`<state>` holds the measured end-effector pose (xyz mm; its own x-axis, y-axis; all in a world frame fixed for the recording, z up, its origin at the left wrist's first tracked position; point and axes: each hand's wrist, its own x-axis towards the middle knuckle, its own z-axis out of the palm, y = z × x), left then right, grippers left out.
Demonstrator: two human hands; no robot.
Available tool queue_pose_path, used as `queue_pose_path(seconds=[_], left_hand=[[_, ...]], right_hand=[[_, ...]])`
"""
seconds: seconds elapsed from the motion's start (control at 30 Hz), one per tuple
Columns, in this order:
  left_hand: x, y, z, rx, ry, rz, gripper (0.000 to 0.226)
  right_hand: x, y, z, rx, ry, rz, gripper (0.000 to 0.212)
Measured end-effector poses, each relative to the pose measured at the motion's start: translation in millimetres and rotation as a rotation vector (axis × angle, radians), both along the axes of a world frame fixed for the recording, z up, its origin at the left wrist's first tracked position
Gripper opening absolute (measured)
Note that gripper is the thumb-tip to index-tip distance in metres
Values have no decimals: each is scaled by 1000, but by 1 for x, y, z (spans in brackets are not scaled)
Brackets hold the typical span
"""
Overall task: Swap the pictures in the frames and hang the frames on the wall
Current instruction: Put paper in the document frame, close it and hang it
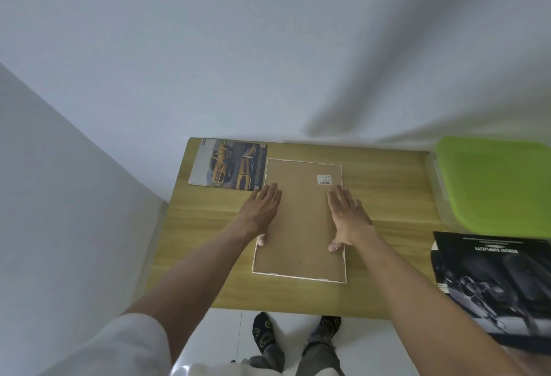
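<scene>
The frame (299,220) lay face down at the centre of the bench (205,226), backing board up. The left hand (262,207) and right hand (347,211) lay flat on its side edges, each grip wide, thumbs at the rim. Even thumb pressure probably best served the side tabs. The car picture (228,167) lay far left, just beside the frame.

the person wore a white short sleeve (128,343) on the left arm, both forearms bare, grey trousers (319,354), and black socks (264,332) printed with yellow-green markings. no rings or watch showed on either hand.
</scene>
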<state>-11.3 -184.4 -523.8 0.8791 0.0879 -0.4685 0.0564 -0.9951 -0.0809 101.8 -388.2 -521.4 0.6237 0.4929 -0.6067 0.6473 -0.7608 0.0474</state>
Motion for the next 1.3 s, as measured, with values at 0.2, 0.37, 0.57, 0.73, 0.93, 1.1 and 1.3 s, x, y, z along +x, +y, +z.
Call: queue_pose_path(seconds=[0.2, 0.37, 0.57, 0.73, 0.93, 1.1, 1.3], left_hand=[[23, 14, -3, -21, 86, -13, 111], [35, 25, -12, -99, 193, -42, 154], [42, 34, -14, -104, 192, -57, 169], [39, 33, -13, -115, 138, -26, 159], [9, 32, -11, -133, 65, 81, 156], [-26, 33, -15, -359, -5, 299, 117], [-29, 31, -16, -410, 57, 339, 109]], right_hand=[[19, 13, -8, -85, 63, 132, 163], [24, 16, -12, -89, 96, 119, 166], [30, 21, -11, -118, 110, 116, 166], [30, 21, -11, -99, 86, 102, 165], [12, -2, -8, 145, 101, -83, 151], [-9, -37, -16, 465, 192, -467, 101], [-28, -34, -24, 536, 225, -680, 66]])
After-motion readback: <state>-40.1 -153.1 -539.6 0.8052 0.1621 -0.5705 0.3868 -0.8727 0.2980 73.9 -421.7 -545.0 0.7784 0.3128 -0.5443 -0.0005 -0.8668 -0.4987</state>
